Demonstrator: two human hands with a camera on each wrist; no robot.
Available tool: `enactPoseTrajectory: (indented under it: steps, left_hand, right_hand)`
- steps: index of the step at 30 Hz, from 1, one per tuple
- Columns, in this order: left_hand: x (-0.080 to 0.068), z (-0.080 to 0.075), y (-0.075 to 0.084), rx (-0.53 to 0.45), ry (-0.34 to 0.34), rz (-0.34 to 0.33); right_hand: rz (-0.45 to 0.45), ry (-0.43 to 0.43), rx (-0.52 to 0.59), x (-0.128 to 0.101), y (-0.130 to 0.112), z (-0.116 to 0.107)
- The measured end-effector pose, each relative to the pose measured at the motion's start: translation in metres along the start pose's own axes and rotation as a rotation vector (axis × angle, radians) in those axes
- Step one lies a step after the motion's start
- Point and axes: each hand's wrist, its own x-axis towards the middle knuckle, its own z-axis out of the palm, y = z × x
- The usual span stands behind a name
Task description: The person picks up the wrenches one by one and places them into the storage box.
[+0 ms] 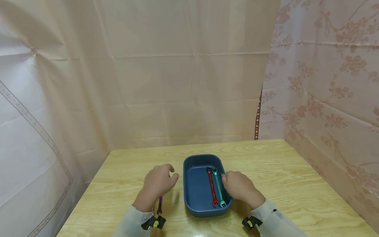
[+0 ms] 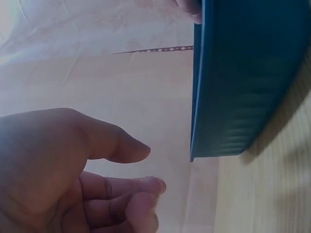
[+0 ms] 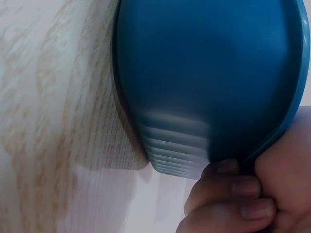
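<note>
A blue plastic bin (image 1: 195, 184) sits on the table, with a red wrench (image 1: 211, 187) and a green wrench (image 1: 219, 188) lying side by side along its right part. My right hand (image 1: 239, 187) grips the bin's right rim, thumb over the edge and fingers curled against the outer wall, as the right wrist view shows. Left of the bin my left hand (image 1: 160, 180) hovers above the table, thumb and fingers apart and loosely bent with nothing between them. Below it lies a purple wrench (image 1: 160, 205), partly hidden by the hand and wrist.
The wood-grain table (image 1: 278, 171) reaches back to a hanging beige cloth (image 1: 183, 82). A flower-patterned cloth (image 1: 334, 89) hangs along the right side, and a pale one (image 1: 32, 158) along the left. Both wrists wear small black camera straps.
</note>
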Motion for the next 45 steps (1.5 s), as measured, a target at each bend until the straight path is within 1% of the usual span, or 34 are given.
enactPoseTrajectory:
  steps: [6,10,14,18,24,30,35,38,45]
  left_hand:
    - [0.001,-0.008,-0.006,0.004,0.011,0.019]
    - [0.001,-0.013,-0.013,0.023,0.017,0.012]
    - [0.001,-0.018,-0.019,0.029,-0.001,-0.015]
    - [0.000,-0.020,-0.023,0.032,-0.041,-0.042]
    - [0.001,-0.018,-0.027,0.046,-0.082,-0.088]
    - [0.003,-0.014,-0.032,0.056,-0.111,-0.115]
    - [0.005,-0.010,-0.036,0.102,-0.133,-0.145]
    - [0.005,-0.006,-0.038,0.117,-0.145,-0.148]
    - [0.007,0.001,-0.042,0.113,-0.173,-0.147]
  right_hand:
    - [0.003,-0.005,0.009,-0.001,0.000,-0.001]
    - [-0.003,0.002,0.008,-0.002,0.001,0.000]
    - [-0.002,-0.004,0.007,-0.002,0.000,-0.001]
    - [0.004,-0.019,0.010,-0.002,-0.001,-0.002]
    - [0.001,-0.020,0.005,-0.002,-0.001,-0.003]
    - [-0.005,-0.023,-0.009,-0.003,0.000,-0.003]
    - [-0.002,-0.025,-0.015,-0.003,-0.001,-0.004]
    - [0.000,-0.021,-0.013,-0.002,0.000,-0.003]
    - [0.011,-0.024,-0.009,0.000,0.001,0.000]
